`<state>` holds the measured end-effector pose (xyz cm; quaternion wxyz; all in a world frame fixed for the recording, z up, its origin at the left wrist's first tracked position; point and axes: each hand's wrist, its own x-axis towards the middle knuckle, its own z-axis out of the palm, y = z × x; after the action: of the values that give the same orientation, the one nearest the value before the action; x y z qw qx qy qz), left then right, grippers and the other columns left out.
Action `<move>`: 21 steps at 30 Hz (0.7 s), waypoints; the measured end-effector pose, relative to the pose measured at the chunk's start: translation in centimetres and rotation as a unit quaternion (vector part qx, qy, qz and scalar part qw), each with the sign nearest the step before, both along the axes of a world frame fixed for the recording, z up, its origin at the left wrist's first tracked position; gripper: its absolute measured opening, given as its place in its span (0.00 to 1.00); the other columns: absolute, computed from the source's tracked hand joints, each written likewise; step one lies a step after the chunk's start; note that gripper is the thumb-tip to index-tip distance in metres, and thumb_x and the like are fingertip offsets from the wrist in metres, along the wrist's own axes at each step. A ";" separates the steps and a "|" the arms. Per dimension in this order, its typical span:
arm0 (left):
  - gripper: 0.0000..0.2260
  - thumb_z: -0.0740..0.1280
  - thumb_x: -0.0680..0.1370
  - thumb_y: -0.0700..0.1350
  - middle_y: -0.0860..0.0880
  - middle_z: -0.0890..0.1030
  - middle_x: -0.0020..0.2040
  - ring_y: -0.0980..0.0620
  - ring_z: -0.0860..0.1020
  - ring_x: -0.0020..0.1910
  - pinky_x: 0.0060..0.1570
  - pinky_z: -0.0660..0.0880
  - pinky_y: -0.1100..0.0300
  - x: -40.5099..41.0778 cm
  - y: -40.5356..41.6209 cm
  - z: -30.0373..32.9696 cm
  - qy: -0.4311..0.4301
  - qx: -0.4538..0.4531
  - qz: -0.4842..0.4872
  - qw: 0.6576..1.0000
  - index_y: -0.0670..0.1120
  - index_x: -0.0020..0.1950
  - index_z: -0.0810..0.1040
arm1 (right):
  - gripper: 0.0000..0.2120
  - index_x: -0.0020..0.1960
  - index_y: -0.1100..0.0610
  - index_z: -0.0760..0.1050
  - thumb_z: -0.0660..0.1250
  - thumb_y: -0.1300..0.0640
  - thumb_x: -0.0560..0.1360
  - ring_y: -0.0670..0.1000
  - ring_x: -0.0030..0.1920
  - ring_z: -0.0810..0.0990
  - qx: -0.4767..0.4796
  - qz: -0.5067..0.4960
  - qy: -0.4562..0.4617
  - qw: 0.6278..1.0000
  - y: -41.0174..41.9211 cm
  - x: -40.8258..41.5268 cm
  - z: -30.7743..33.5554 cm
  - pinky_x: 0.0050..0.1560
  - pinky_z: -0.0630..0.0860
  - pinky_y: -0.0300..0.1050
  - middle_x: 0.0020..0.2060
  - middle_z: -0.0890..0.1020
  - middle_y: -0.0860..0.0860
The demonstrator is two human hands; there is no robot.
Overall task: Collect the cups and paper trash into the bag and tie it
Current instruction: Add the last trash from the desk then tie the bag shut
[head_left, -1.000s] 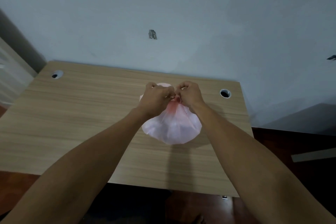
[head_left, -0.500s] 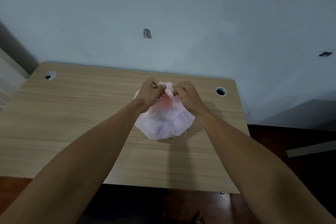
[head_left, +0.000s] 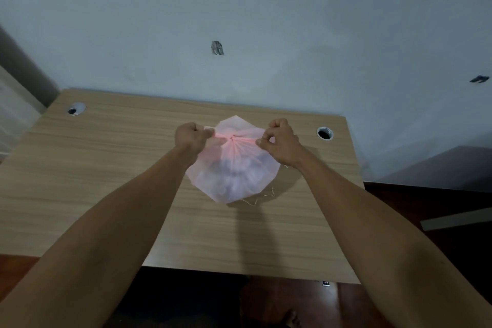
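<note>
My left hand (head_left: 190,136) and right hand (head_left: 279,138) each pinch a bag (head_left: 234,168) ear, the knot (head_left: 233,137) midway between them, its tails running left-right over the tabletop (head_left: 106,168).

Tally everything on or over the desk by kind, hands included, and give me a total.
Pink bag: 1
Hands, left and right, each pinching a bag end: 2
Cable holes in the desk, one far left, one far right: 2
Loose thread beside the bag: 1
Total: 6
</note>
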<state>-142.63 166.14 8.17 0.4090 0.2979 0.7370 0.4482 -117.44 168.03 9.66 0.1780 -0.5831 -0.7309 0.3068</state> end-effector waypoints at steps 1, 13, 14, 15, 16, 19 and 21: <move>0.15 0.78 0.71 0.43 0.48 0.79 0.35 0.49 0.77 0.37 0.37 0.75 0.55 -0.3 -0.2 -0.1 0.006 -0.009 0.005 1.000 0.48 0.33 0.73 | 0.09 0.41 0.53 0.79 0.73 0.49 0.76 0.48 0.65 0.68 0.005 0.002 -0.006 1.000 -0.1 -0.2 -0.1 0.61 0.57 0.45 0.59 0.66 0.46; 0.41 0.70 0.76 0.64 0.43 0.66 0.78 0.41 0.71 0.70 0.67 0.72 0.42 -1.4 -5.2 -3.8 -0.043 -0.030 -0.007 0.999 0.52 0.81 0.55 | 0.46 0.82 0.52 0.48 0.67 0.34 0.75 0.54 0.80 0.55 -0.079 -0.139 0.098 0.982 -2.4 -1.4 -4.1 0.78 0.58 0.57 0.82 0.53 0.53; 0.43 0.69 0.75 0.67 0.45 0.64 0.79 0.41 0.70 0.72 0.68 0.71 0.40 -1.1 -5.5 -4.3 -0.075 -0.037 0.005 0.996 0.53 0.82 0.52 | 0.50 0.83 0.50 0.45 0.67 0.31 0.73 0.54 0.81 0.53 -0.109 -0.159 0.127 0.973 -2.5 -1.6 -4.5 0.78 0.57 0.57 0.82 0.50 0.52; 0.46 0.68 0.72 0.71 0.47 0.63 0.79 0.41 0.70 0.72 0.68 0.71 0.38 -0.9 -5.8 -4.6 -0.105 -0.044 0.016 0.993 0.55 0.82 0.51 | 0.53 0.83 0.49 0.44 0.67 0.28 0.71 0.54 0.81 0.54 -0.134 -0.176 0.152 0.963 -2.5 -1.6 -5.0 0.78 0.58 0.57 0.82 0.50 0.52; 0.48 0.68 0.69 0.74 0.49 0.63 0.79 0.41 0.70 0.72 0.67 0.71 0.36 -0.8 -6.0 -5.0 -0.131 -0.053 0.028 0.990 0.58 0.82 0.52 | 0.55 0.83 0.49 0.44 0.67 0.26 0.69 0.54 0.80 0.56 -0.146 -0.188 0.172 0.956 -2.7 -1.7 -5.4 0.78 0.59 0.57 0.82 0.52 0.52; 0.51 0.72 0.59 0.79 0.51 0.71 0.75 0.41 0.75 0.67 0.61 0.74 0.33 -1.2 -6.3 -6.2 -0.171 -0.063 0.048 0.982 0.60 0.77 0.63 | 0.52 0.82 0.47 0.52 0.68 0.26 0.67 0.53 0.75 0.67 -0.150 -0.206 0.201 0.946 -2.9 -1.8 -6.6 0.74 0.66 0.55 0.78 0.65 0.48; 0.45 0.73 0.60 0.76 0.51 0.76 0.70 0.42 0.79 0.62 0.57 0.77 0.34 -1.1 -6.5 -6.1 -0.170 -0.053 0.050 0.983 0.59 0.73 0.70 | 0.43 0.78 0.45 0.61 0.69 0.29 0.70 0.50 0.69 0.74 -0.131 -0.202 0.213 0.947 -3.1 -1.8 -7.0 0.70 0.71 0.52 0.71 0.73 0.43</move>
<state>-143.76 159.68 2.10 0.5211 0.1580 0.6932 0.4721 -119.25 164.97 2.68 0.3103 -0.6578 -0.4960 0.4743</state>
